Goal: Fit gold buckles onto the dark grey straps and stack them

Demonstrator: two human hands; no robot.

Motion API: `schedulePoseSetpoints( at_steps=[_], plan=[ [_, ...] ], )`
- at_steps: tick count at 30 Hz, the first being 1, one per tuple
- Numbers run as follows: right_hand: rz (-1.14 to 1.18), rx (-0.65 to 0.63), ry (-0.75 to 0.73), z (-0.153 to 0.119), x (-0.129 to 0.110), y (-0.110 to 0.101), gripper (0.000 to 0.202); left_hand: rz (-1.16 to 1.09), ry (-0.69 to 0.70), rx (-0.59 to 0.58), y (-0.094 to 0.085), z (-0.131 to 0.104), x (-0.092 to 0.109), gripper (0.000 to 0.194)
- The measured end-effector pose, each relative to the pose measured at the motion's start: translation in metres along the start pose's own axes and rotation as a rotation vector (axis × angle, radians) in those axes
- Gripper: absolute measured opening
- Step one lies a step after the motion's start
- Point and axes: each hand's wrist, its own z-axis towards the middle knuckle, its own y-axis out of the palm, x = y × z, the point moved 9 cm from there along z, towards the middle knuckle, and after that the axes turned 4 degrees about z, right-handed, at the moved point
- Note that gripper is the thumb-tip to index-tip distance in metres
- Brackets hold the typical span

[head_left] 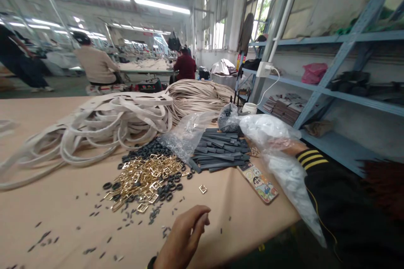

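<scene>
The right hand (285, 145) grips a whitish translucent plastic bag (288, 180), which hangs beyond the right edge of the brown table (246, 218). The left hand (186, 233) is at the near side, its fingers bent close to the thumb; I cannot tell if something is between them. Just beyond it lies one square gold metal buckle (203, 189), apart from the heap of similar buckles (151, 172).

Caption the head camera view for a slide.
Gold buckles and dark strips piled on a tan table, the left hand curled in front, the right hand holding a plastic bag.
</scene>
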Motion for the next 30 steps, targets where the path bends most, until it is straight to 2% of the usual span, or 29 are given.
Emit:
schedulePoseSetpoints(
  at_steps=[3,5,6,8,10,11,13,16,19,23,26,28,30],
  plan=[
    [0.036,-0.266,-0.011,-0.004,0.008,0.003,0.025,0.096,-0.029,0.092,-0.016,-0.004,-0.021,0.019],
    [0.016,-0.315,0.025,-0.013,0.010,-0.010,0.020,0.208,-0.037,0.207,-0.034,-0.009,-0.039,0.021],
    [-0.005,-0.284,0.066,-0.019,0.011,-0.021,0.022,0.273,-0.033,0.267,-0.044,-0.013,-0.048,0.022],
    [-0.066,-0.118,0.177,-0.033,0.013,-0.049,0.028,0.397,-0.013,0.360,-0.060,-0.021,-0.064,0.024],
    [-0.166,0.080,0.218,-0.053,0.009,-0.073,0.031,0.494,0.008,0.397,-0.069,-0.029,-0.078,0.024],
    [-0.230,0.144,0.200,-0.065,0.005,-0.078,0.033,0.528,0.015,0.402,-0.072,-0.032,-0.085,0.024],
    [-0.360,0.151,0.126,-0.089,0.001,-0.070,0.046,0.570,0.021,0.406,-0.073,-0.039,-0.096,0.025],
    [-0.473,-0.033,0.074,-0.124,0.017,-0.031,0.071,0.597,0.021,0.429,-0.070,-0.047,-0.105,0.025],
    [-0.541,-0.104,0.076,-0.144,0.029,0.001,0.074,0.590,0.035,0.443,-0.064,-0.051,-0.104,0.022],
    [-0.560,-0.060,0.059,-0.135,0.022,0.020,0.067,0.554,0.049,0.445,-0.061,-0.052,-0.098,0.018],
    [-0.540,-0.030,0.037,-0.123,0.009,0.022,0.063,0.538,0.017,0.472,-0.064,-0.054,-0.096,0.017],
    [-0.483,0.043,0.002,-0.122,-0.009,0.017,0.058,0.533,0.001,0.475,-0.065,-0.054,-0.095,0.016],
    [-0.345,0.111,-0.071,-0.126,-0.037,0.017,0.049,0.522,-0.011,0.461,-0.064,-0.054,-0.094,0.015]
  ],
)
